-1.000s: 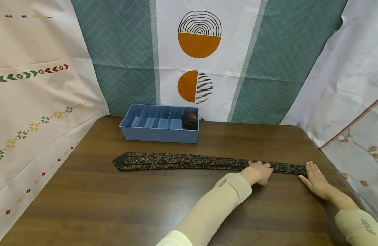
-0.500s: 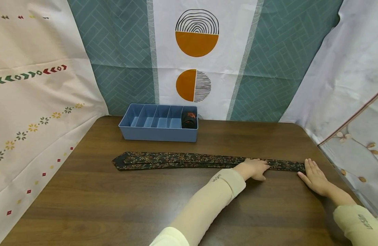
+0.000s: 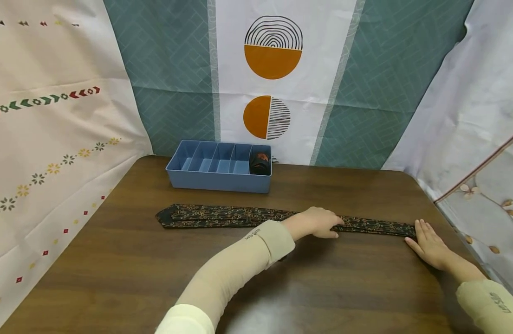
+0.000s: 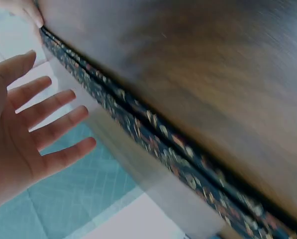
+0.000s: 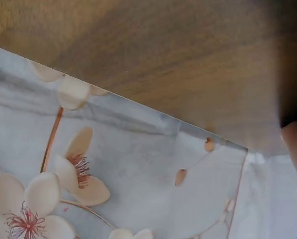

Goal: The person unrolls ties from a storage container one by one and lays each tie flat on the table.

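Observation:
A dark necktie (image 3: 223, 216) with a small gold and orange pattern lies flat across the brown table, its back side up and its wide pointed end at the left. My left hand (image 3: 319, 221) is over the middle of the tie in the head view; in the left wrist view its fingers (image 4: 63, 124) are straight and spread, with nothing between them. At the tie's narrow right end, my right hand (image 3: 428, 245) rests with straight fingers on the tip. Only an edge of the right hand (image 5: 296, 149) shows in the right wrist view.
Behind the tie stands a blue divided box (image 3: 218, 182). Its rightmost compartment holds a dark rolled item (image 3: 260, 163) with an orange motif; the other compartments show bare. Patterned cloths hang behind and at both sides of the table (image 3: 126, 264).
My left hand has slid leftward along the tie from near its narrow part toward the middle. The right hand stays at the right end. The view has shifted slightly.

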Demonstrator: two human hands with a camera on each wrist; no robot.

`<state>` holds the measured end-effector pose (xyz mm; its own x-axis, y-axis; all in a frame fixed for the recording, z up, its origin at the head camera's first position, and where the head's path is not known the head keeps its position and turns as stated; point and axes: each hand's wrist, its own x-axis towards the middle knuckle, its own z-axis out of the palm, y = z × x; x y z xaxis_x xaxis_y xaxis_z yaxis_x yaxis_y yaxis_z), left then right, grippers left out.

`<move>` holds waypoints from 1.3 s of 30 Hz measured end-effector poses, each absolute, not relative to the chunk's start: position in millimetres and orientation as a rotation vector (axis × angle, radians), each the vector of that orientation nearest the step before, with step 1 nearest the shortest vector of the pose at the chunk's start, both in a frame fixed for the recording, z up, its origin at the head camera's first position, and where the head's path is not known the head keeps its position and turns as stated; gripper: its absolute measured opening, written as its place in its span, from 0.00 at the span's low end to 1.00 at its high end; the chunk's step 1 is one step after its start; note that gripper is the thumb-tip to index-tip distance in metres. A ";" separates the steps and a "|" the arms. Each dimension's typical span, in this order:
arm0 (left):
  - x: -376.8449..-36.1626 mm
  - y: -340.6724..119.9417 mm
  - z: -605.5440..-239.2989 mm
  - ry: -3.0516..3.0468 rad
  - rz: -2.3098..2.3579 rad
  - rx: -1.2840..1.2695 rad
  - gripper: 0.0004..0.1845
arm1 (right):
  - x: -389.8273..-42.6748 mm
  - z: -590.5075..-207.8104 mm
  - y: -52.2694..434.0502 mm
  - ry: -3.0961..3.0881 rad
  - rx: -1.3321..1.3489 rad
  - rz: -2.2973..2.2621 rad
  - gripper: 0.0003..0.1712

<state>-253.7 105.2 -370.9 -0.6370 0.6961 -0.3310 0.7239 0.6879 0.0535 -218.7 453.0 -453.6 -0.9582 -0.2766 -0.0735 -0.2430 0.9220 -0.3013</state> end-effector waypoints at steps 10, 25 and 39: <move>-248.1 34.4 -366.4 2.525 0.011 1.335 0.23 | -226.2 -419.1 436.4 3.030 -0.373 0.210 0.46; -235.3 -74.1 -365.1 2.796 0.448 1.241 0.19 | -248.9 -389.7 392.3 3.178 -0.507 0.073 0.29; -233.0 -116.0 -354.4 3.100 0.630 1.216 0.14 | -257.3 -376.1 307.8 3.235 -0.849 -0.066 0.20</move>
<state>-233.0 -116.0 -354.4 -0.7158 0.6009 0.3557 0.6921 0.6783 0.2467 -257.3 307.8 -376.1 -0.8519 -0.4818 0.2051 -0.4898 0.8717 0.0134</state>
